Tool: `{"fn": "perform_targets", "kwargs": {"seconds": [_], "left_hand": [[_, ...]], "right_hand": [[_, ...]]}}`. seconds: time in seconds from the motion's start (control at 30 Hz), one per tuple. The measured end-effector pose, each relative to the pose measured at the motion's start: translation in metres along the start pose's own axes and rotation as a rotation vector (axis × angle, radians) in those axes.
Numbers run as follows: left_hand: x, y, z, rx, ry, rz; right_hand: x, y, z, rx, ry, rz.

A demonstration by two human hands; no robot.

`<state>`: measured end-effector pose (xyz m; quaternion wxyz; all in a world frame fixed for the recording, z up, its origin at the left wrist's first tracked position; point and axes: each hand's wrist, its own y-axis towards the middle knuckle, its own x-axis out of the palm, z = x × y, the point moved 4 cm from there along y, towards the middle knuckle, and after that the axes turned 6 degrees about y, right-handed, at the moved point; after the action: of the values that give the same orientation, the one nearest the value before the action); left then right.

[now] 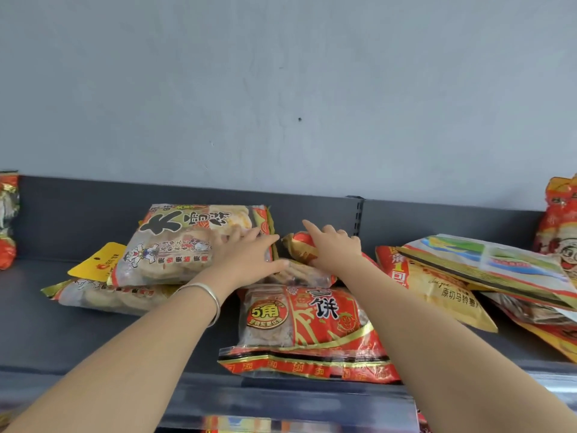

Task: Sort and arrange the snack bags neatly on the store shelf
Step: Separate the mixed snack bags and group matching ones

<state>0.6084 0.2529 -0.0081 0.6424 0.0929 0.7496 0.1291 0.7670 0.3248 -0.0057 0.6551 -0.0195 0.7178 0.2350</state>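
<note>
Snack bags lie jumbled on a dark grey shelf (62, 332). A pale rice-cracker bag with big black characters (175, 245) leans on another like it (109, 296). My left hand (249, 257), with a silver bracelet on the wrist, lies flat on its right edge with the fingers spread. My right hand (334, 248) rests on a red-and-gold bag (299, 245) behind, with the index finger stretched out. It is unclear whether either hand grips. A large red snow-cracker bag (312, 329) lies in front between my forearms.
A yellow hang tag (96, 260) sticks out at the left pile. At the right, a yellow chip bag (437, 289) and a flat multicoloured bag (499, 267) overlap in a heap. Red bags stand at the far left (7, 220) and far right (559, 226). Grey wall behind.
</note>
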Motion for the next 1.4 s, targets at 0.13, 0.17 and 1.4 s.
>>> {"fn": "perform_targets", "kwargs": {"seconds": [0.13, 0.17, 1.4], "left_hand": [[-0.001, 0.007, 0.000, -0.033, -0.036, -0.013], [-0.002, 0.008, 0.000, -0.054, -0.062, -0.018], [-0.001, 0.065, 0.137, -0.304, -1.321, 0.068]], "right_hand": [[0.000, 0.004, 0.006, -0.008, -0.027, 0.080], [-0.004, 0.004, 0.010, -0.002, -0.028, 0.116], [-0.049, -0.038, 0.128, 0.084, 0.015, -0.267]]}}
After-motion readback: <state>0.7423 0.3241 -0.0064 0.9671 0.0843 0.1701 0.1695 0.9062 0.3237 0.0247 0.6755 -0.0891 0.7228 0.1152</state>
